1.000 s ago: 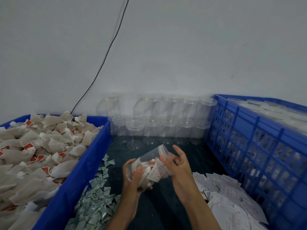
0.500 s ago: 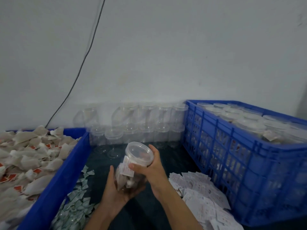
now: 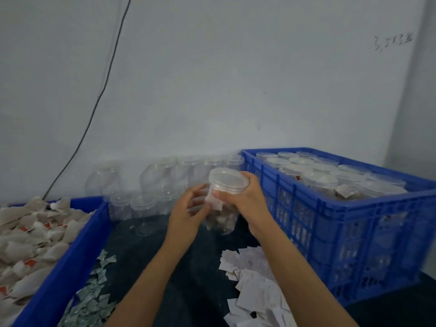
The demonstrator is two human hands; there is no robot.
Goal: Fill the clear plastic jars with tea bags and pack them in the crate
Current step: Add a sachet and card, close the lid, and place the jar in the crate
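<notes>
The filled jar point(image 3: 223, 204), lid point(image 3: 228, 180) on, is held up just left of the blue crate point(image 3: 342, 215). The right hand point(image 3: 247, 197) grips it high, fingers curled round the rim under the lid, so the body hangs below the grip. The left hand point(image 3: 188, 214) is on the jar's left side, fingers loosely spread, barely touching. Capped jars point(image 3: 320, 175) fill the crate; empty jars point(image 3: 144, 199) stand left of it, along the wall.

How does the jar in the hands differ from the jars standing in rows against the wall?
The held jar contains tea bags and a paper slip; the wall jars look empty. The held jar is off the table, gripped near its lid by the right hand; the wall jars stand stacked in two tiers. Both are clear plastic with lids.
</notes>
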